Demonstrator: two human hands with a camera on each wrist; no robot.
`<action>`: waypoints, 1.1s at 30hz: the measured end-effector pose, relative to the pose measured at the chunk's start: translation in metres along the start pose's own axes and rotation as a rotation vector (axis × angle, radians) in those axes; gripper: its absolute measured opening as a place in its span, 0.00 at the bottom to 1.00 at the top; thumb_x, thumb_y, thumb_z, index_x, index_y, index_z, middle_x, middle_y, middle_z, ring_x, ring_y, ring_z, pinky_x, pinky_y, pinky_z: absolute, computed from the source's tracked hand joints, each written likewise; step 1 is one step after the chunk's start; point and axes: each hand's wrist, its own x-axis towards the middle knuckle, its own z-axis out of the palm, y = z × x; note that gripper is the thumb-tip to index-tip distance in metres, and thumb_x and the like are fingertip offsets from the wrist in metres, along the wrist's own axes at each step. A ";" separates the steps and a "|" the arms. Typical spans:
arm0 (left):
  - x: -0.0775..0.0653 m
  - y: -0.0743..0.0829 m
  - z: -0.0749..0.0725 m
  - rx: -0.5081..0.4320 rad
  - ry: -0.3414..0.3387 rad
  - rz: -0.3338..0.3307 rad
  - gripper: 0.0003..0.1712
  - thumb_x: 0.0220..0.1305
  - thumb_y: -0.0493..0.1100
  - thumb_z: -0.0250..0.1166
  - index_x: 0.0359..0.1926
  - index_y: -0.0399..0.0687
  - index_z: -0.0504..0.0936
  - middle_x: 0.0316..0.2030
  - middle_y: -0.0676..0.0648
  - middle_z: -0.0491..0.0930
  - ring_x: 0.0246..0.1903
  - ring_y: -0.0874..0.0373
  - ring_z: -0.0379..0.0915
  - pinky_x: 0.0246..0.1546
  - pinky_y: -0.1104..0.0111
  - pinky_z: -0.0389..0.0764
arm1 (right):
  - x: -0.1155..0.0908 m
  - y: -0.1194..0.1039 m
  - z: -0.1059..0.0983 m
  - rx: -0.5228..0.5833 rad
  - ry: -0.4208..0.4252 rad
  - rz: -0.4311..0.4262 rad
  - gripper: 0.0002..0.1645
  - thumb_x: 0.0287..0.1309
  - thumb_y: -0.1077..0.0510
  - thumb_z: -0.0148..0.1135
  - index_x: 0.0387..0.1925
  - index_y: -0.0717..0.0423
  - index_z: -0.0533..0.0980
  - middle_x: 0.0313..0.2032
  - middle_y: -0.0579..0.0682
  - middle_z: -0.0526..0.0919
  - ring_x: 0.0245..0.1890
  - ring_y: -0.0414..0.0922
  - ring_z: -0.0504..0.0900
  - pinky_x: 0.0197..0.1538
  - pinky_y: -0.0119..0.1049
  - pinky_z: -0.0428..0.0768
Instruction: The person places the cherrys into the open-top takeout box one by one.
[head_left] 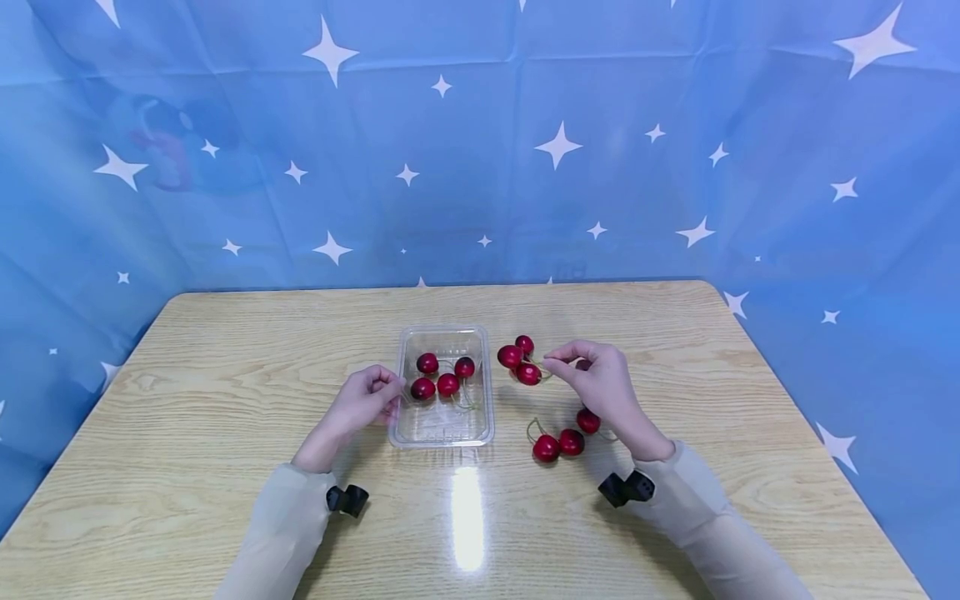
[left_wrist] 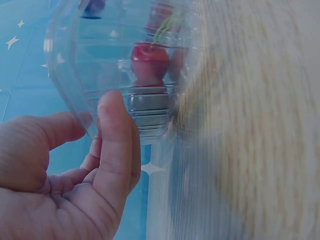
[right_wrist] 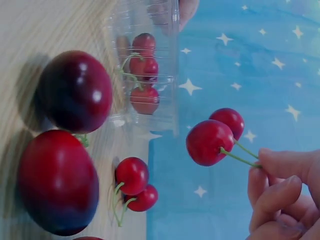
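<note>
Round dark-red cherries [right_wrist: 57, 182]: likely light, bruisable. Right grip [head_left: 598, 379]: pinching green stems [right_wrist: 240, 158], soundest hold. Left grip [head_left: 363, 397]: pinching clear plastic tray [head_left: 442, 436].

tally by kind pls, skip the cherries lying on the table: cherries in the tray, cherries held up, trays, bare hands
Cherries in the clear tray: 4
Held cherries, by their stems: 2
Trays: 1
Bare hands, the left hand and the right hand: 2
Total: 9
</note>
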 end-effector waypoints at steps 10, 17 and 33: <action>0.000 0.000 0.000 0.007 0.004 -0.002 0.10 0.68 0.36 0.54 0.39 0.29 0.70 0.22 0.47 0.73 0.21 0.61 0.73 0.23 0.72 0.81 | 0.004 -0.009 0.004 0.021 -0.009 0.018 0.05 0.54 0.58 0.67 0.29 0.56 0.83 0.26 0.49 0.84 0.11 0.39 0.62 0.14 0.30 0.61; 0.000 0.000 0.000 0.020 0.013 -0.006 0.10 0.68 0.36 0.54 0.40 0.29 0.70 0.23 0.48 0.73 0.21 0.61 0.72 0.23 0.72 0.81 | 0.007 -0.017 0.010 0.057 -0.022 0.015 0.05 0.55 0.58 0.67 0.30 0.57 0.83 0.25 0.50 0.83 0.10 0.37 0.60 0.14 0.29 0.58; 0.000 0.001 0.000 0.015 0.009 -0.018 0.10 0.69 0.37 0.54 0.40 0.29 0.70 0.23 0.48 0.74 0.21 0.61 0.73 0.24 0.71 0.82 | 0.010 -0.031 0.032 0.137 -0.062 -0.036 0.04 0.54 0.59 0.67 0.30 0.58 0.83 0.26 0.55 0.83 0.11 0.42 0.64 0.14 0.30 0.60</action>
